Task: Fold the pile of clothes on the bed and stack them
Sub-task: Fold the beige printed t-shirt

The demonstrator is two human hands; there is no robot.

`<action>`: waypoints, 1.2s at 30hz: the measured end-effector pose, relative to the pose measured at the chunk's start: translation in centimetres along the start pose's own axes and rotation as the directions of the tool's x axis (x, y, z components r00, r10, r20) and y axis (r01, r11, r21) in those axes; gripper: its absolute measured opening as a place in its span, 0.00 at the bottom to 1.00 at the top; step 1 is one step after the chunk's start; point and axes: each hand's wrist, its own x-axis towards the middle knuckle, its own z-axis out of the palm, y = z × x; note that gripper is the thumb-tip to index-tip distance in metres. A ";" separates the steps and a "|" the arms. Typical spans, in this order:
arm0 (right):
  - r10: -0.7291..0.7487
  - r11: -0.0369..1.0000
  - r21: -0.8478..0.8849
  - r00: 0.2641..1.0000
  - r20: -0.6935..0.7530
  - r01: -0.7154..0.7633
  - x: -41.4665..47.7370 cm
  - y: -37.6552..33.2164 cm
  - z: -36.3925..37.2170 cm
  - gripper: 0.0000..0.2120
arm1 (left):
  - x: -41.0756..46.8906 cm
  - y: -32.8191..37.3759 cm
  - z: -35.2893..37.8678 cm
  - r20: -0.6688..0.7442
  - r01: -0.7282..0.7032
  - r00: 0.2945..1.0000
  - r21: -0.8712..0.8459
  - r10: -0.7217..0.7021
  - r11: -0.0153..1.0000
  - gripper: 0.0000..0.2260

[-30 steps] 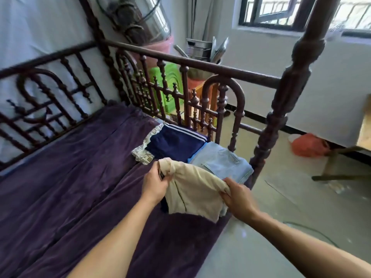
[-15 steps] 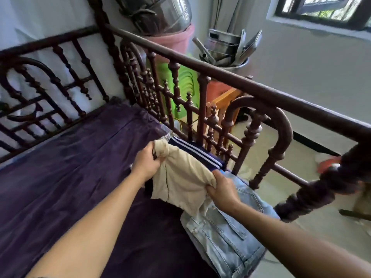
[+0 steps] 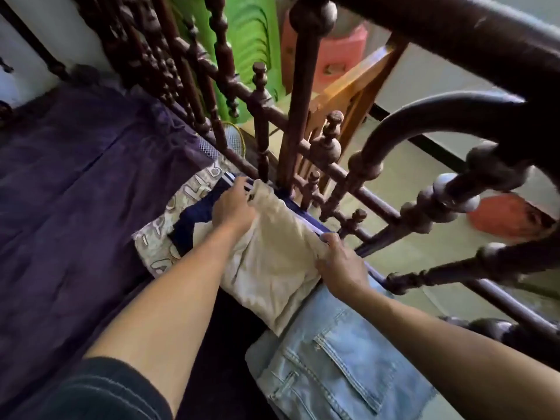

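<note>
A folded beige garment (image 3: 272, 256) lies on top of a folded navy garment with white stripes (image 3: 194, 216), close to the bed's wooden railing. My left hand (image 3: 233, 207) grips the beige garment's far left corner. My right hand (image 3: 339, 265) holds its right edge. Under the navy piece lies a patterned cream cloth (image 3: 154, 241). Folded light-blue jeans (image 3: 336, 362) lie beside this stack, nearer to me, with the beige garment's near corner overlapping them.
The purple bedspread (image 3: 75, 192) covers the bed to the left. A dark carved wooden railing (image 3: 303, 116) runs right behind the stack. Beyond it stand green plastic chairs (image 3: 251, 50), a wooden stool (image 3: 357, 86) and a red object (image 3: 509, 213) on the floor.
Both hands have carried the beige garment forward and lowered it onto the navy garment by the railing. The view has moved in closer and tilted down.
</note>
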 end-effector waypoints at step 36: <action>-0.938 0.187 -0.233 0.244 0.246 0.954 -32.3 -20.6 -9.3 0.13 | -61.3 -6.5 -20.9 -0.457 0.569 0.769 0.171 -0.446 0.805 0.12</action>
